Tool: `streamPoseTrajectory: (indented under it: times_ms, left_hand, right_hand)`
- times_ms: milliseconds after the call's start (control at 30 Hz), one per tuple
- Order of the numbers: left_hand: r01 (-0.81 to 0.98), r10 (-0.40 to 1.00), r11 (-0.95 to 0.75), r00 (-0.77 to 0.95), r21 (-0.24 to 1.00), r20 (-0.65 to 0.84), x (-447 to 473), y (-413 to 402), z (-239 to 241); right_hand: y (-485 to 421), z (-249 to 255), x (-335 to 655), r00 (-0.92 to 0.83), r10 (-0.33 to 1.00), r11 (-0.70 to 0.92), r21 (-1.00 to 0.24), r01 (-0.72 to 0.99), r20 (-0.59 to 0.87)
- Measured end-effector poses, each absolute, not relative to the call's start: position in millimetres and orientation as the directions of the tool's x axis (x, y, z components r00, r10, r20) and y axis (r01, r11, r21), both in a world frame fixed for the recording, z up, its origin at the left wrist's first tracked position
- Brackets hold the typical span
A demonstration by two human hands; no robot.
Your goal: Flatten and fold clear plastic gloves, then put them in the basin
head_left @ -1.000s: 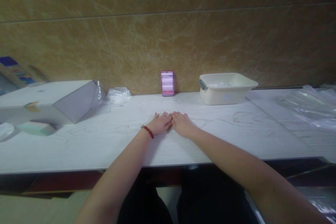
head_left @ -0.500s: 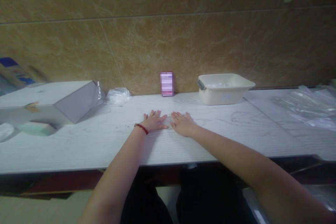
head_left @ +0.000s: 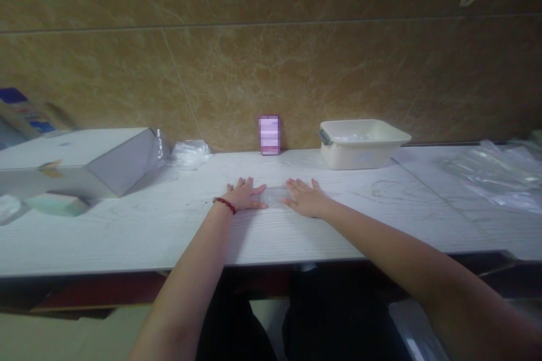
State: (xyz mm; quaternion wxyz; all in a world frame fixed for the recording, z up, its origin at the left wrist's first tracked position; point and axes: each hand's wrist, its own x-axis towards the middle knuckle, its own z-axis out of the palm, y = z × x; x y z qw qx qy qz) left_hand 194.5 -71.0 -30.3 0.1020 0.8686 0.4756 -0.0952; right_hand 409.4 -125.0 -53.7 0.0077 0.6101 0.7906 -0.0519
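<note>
My left hand (head_left: 245, 195) lies palm down with its fingers spread, a red bead bracelet (head_left: 225, 204) round the wrist. To its right, my right hand (head_left: 305, 197) rests flat, fingers outstretched. Between the two hands a small clear plastic piece (head_left: 276, 197), perhaps a bag or film, lies flat on the white wood-grain table (head_left: 271, 237). Its outer parts appear to be under the hands, so its full outline is hidden. Neither hand grips anything.
A phone (head_left: 270, 135) leans upright on the tiled wall. Behind my right hand stands a cream plastic bin (head_left: 359, 152) with a grey handle. Clear plastic bags (head_left: 499, 175) lie far right. On the left are a white box (head_left: 84, 161) and a crumpled plastic bag (head_left: 190, 155).
My right hand has slid to the right, widening the gap between the hands and uncovering more of the clear plastic. My left hand has shifted slightly left.
</note>
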Motion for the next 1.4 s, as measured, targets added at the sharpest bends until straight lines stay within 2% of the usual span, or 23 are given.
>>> streamPoseTrajectory:
  times_ms: [333, 567, 733, 867, 967, 1033, 1200, 1400]
  left_hand:
    - [0.845, 0.809, -0.528, 0.530, 0.080, -0.254, 193.5, -70.8, -31.4]
    - [0.832, 0.797, -0.549, 0.551, 0.082, -0.247, 193.7, -71.1, -30.6]
    - [0.834, 0.824, -0.545, 0.552, 0.087, -0.132, 194.0, -65.8, -33.6]
    - [0.859, 0.862, -0.505, 0.507, 0.078, 0.002, 193.6, -58.0, -37.8]
    - [0.861, 0.865, -0.501, 0.497, 0.090, 0.066, 193.8, -54.4, -39.8]
    - [0.862, 0.869, -0.494, 0.485, 0.114, 0.103, 194.7, -53.9, -40.2]
    - [0.861, 0.873, -0.482, 0.455, 0.164, 0.175, 198.5, -54.2, -42.3]
    - [0.849, 0.857, -0.506, 0.475, 0.151, 0.201, 201.8, -53.1, -48.9]
  right_hand:
    - [-128.4, -56.2, 434.5, -0.188, 0.979, 0.188, -0.009, 0.982, -0.078]
    - [-133.8, -55.5, 435.3, -0.119, 0.992, 0.118, -0.020, 0.993, -0.050]
    - [-135.3, -56.3, 437.5, -0.122, 0.992, 0.123, -0.028, 0.992, 0.014]
    - [-133.4, -55.9, 439.4, -0.062, 0.996, 0.069, -0.106, 0.992, 0.065]
    - [-127.5, -52.6, 439.2, -0.005, 0.987, 0.032, -0.165, 0.986, 0.159]
    - [-120.9, -48.4, 438.2, -0.038, 0.979, 0.077, -0.192, 0.978, 0.203]
    - [-98.4, -35.3, 426.7, -0.274, 0.940, 0.315, -0.205, 0.927, 0.202]
    - [-76.1, -22.0, 395.0, -0.372, 0.927, 0.372, -0.205, 0.905, 0.043]
